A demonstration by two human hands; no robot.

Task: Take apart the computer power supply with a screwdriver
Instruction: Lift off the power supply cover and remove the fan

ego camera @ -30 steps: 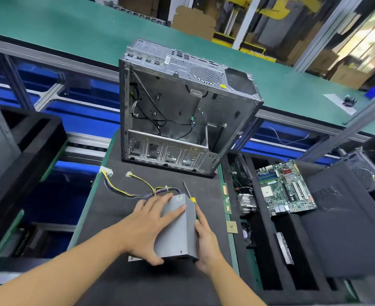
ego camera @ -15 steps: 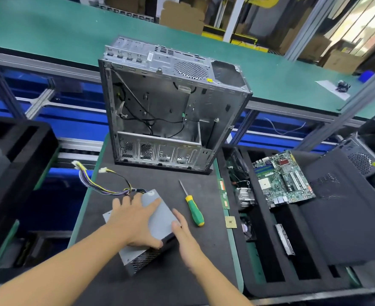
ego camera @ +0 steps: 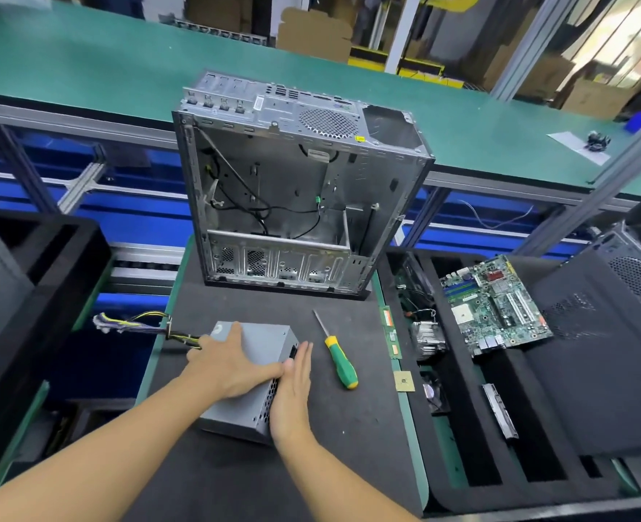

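The grey power supply (ego camera: 262,342) lies flat on the black mat (ego camera: 236,476), its vented side facing right. A bundle of yellow and black cables (ego camera: 134,324) trails from its left end past the mat's edge. My left hand (ego camera: 232,365) is spread on top of the box, thumb at the right edge. My right hand (ego camera: 292,393) presses flat, fingers straight, against the vented side. A screwdriver with a green and yellow handle (ego camera: 343,365) lies loose on the mat just right of my right hand, its tip pointing away from me.
The open computer case (ego camera: 292,205) stands upright at the far end of the mat. A black foam tray (ego camera: 473,438) on the right holds a motherboard (ego camera: 496,303), a heat sink (ego camera: 428,339) and small parts. A memory stick (ego camera: 390,333) and a chip (ego camera: 404,381) lie between the mat and that tray. Black foam (ego camera: 47,280) rises on the left.
The power supply stood on edge between my hands; it now lies flat and turned, with its cables swung out to the left. The screwdriver behind it has come into full view.
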